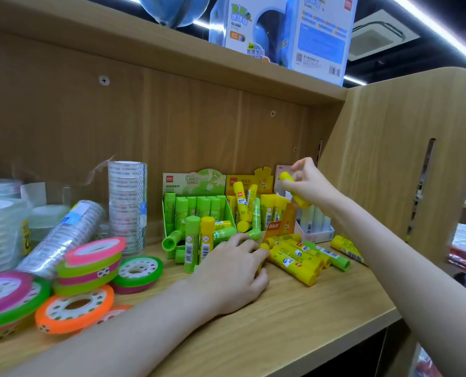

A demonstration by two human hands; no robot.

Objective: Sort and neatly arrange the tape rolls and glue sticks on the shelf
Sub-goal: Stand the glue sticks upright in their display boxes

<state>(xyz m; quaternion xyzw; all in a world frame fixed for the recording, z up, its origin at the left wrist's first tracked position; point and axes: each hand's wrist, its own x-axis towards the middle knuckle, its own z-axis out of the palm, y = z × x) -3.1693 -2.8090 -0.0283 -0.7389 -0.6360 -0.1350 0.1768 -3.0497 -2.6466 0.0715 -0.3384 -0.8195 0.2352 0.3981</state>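
I am holding a yellow glue stick (294, 190) at centre right of the frame, my right hand (312, 183) pinching its light, rigid, smooth barrel mid-length. My left hand (233, 270) is resting, fingers curled, over loose sticks (297, 258) lying on the shelf (308, 317).

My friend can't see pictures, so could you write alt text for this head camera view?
A person's right hand holds a yellow glue stick above display boxes of glue sticks on a wooden shelf, while the left hand rests on loose yellow sticks. Colourful tape rolls and clear tape stacks sit to the left.
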